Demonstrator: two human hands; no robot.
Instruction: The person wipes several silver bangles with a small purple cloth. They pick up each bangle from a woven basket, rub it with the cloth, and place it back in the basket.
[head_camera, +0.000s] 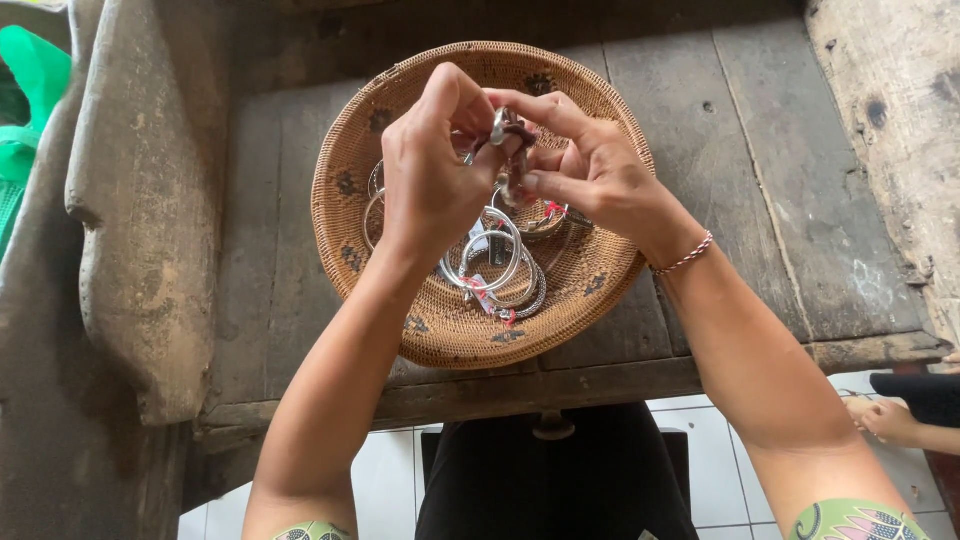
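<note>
A small silver ring (503, 140) is pinched upright between the fingertips of the left hand (430, 165) and the right hand (590, 170), both closed on it, directly above the bangles (500, 265) lying in the basket (345, 215) on the bench (760, 170).

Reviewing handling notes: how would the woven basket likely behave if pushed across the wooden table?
The woven basket looks shallow and wide, so it would probably slide rather than tip. Its tight weave suggests it keeps its shape. The silver bangles lying loose inside would likely shift and rattle.
</note>
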